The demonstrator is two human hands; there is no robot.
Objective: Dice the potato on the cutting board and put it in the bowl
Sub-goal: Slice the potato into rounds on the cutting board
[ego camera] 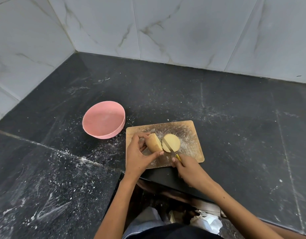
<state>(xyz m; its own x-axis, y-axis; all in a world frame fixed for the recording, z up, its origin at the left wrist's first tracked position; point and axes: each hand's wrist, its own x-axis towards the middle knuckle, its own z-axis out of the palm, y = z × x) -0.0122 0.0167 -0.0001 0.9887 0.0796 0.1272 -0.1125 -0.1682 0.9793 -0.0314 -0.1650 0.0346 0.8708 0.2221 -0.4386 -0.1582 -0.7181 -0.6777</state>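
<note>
The potato lies in two halves on the cutting board [188, 133]. The left hand [138, 156] curls its fingers around the skin-on half [154, 143], thumb beneath. The cut half [173, 141] lies flat, face up, just right of those fingers. The right hand [188, 168] grips the knife [171, 150], blade resting across the flat half. The pink bowl [104, 121] stands beyond the left fingers, holding no potato.

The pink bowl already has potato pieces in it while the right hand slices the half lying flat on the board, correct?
Not quite: the head view shows the pink bowl empty. The right hand is indeed slicing the flat potato half on the cutting board.
</note>
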